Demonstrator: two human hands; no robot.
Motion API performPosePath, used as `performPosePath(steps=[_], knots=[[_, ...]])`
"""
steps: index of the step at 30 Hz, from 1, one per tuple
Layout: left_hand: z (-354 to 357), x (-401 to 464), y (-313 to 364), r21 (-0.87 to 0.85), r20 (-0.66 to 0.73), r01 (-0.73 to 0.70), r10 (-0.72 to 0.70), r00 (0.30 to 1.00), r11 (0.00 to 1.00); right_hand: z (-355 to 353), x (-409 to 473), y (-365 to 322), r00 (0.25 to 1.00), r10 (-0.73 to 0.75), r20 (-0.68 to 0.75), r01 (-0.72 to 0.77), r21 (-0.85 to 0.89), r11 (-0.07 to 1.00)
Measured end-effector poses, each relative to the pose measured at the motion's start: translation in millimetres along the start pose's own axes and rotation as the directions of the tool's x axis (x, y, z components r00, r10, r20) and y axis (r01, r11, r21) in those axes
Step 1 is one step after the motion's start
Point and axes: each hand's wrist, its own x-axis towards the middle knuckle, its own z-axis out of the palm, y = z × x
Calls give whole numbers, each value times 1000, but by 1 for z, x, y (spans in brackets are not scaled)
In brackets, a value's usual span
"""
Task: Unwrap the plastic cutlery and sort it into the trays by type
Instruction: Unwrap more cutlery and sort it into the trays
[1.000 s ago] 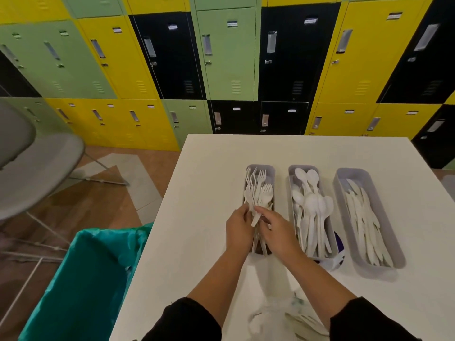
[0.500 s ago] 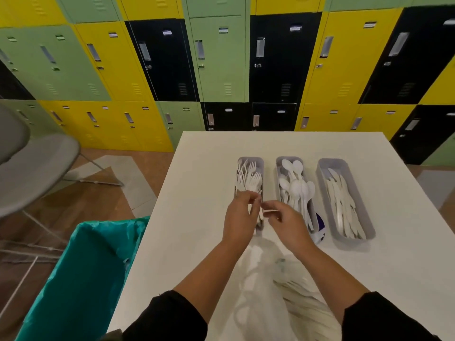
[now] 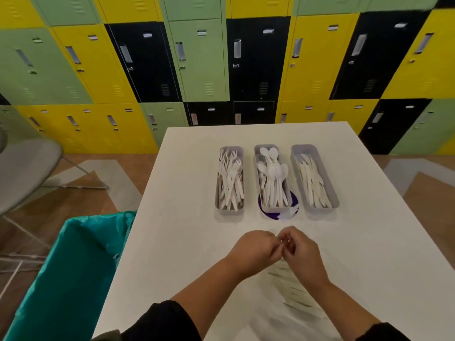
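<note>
With three trays (image 3: 315, 209) part-filled at frame centre, our hands (image 3: 282, 247) pinched a small blurred item together; wrapped cutlery (image 3: 293, 286) remained on the desk (image 3: 187, 242).

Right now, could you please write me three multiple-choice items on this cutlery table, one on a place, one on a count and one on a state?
1. Which tray holds the spoons?
A. the one nearest the bin
B. the middle one
C. the one farthest from the bin

2. How many trays stand on the table?
A. two
B. three
C. four

3. What are the hands doing?
A. lying flat on the table
B. reaching into the bin
C. pinching something small together

Key: 1 B, the spoon tray stands between fork tray and knife tray. 2 B, three stand side by side. 3 C, left hand and right hand meet, fingers curled, over a clear wrapper.
</note>
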Motion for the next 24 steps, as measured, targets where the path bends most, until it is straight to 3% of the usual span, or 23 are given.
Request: performPosePath(steps=[1,3,5,7,9,12,13,14,17,21,23,24], knots=[[4,-2,-2,87,34,-35,32,999,996,0,-5,6,998,26,50,-26,-6,1000],[14,-6,-8,222,223,17,-68,972,975,2,-12,18,985,62,162,-45,-108,993],[23,-10,-16,278,386,103,-209,898,955,5,-14,27,950,40,310,62,-314,947],[25,-11,-17,306,432,151,-278,858,940,9,-15,32,902,99,420,131,-485,865],[25,-8,-16,267,407,241,-336,850,933,10,-18,25,876,135,462,185,-583,791],[25,-4,-16,182,150,353,-381,913,918,17,-22,24,920,-62,388,278,-532,800],[25,-3,-17,153,13,357,-363,932,922,19,-23,23,925,-152,348,319,-494,809],[24,-3,-19,144,-105,347,-335,936,927,19,-24,21,927,-150,344,296,-427,854],[19,-5,-17,199,-251,221,-168,953,955,20,-24,22,947,-91,308,209,-377,902],[29,-5,-12,221,-49,-172,186,981,960,22,-21,31,951,-98,292,217,-410,886],[31,-5,-9,214,65,-185,175,982,959,27,-22,42,954,-96,285,220,-443,869],[32,-4,-8,230,130,-117,88,988,966,25,-23,42,951,-86,298,217,-441,871]])
